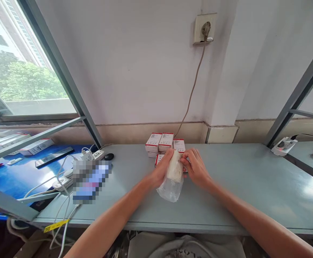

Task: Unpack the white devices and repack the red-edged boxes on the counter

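My left hand (162,167) and my right hand (195,168) meet over the middle of a grey-blue table (239,193). Between them they grip a clear plastic bag (170,190), its loose end hanging down to the tabletop. A white wrapped item (174,166) stands inside the top of the bag, its contents unclear. Just behind my hands is a group of small white boxes with red edges (165,142), stacked and partly hidden by my fingers.
A plug (206,30) sits in a wall socket, its cable running down to the boxes. A power strip (98,154), a black mouse (109,156) and white cables lie at the left. A pixelated patch (91,181) covers part of the table.
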`<state>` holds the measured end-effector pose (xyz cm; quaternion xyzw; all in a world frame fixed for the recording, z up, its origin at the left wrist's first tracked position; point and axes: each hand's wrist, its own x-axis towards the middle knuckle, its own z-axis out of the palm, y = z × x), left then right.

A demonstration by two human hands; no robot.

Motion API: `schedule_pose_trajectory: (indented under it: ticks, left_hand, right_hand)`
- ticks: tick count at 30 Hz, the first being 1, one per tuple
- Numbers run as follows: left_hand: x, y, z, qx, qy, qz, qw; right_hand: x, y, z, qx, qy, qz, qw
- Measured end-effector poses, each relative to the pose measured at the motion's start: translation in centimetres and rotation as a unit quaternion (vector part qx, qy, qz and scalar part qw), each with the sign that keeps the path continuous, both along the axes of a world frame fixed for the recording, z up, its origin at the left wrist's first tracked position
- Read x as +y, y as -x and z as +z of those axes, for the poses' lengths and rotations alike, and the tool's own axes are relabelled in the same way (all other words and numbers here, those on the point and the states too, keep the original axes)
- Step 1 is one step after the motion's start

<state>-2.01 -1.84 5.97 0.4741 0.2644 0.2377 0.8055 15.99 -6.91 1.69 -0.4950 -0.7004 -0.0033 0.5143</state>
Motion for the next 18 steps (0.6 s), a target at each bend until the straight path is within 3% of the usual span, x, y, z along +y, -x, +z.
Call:
schedule_pose_trajectory:
  ticks: [3, 10, 14, 18]
  left_hand:
    - [0.3, -0.1, -0.4, 0.006, 0.021, -0.049, 0.999]
    - [0.5, -0.2, -0.5, 0.020, 0.019, -0.067, 0.997]
    - [0.3, -0.2, -0.1, 0.031, 0.034, -0.092, 0.995]
    - [-0.4, -0.1, 0.4, 0.036, -0.019, -0.072, 0.997]
  right_hand:
    - [0.3, -0.3, -0.3, 0.015, 0.007, -0.015, 1.000]
    - [-0.1, -0.4, 0.1, 0.078, 0.077, -0.044, 0.993]
    - [-0.2, -0.5, 0.3, 0.084, 0.072, -0.075, 0.991]
    - [-0.1, -1.2, 0.6, 0.092, 0.069, -0.108, 0.987]
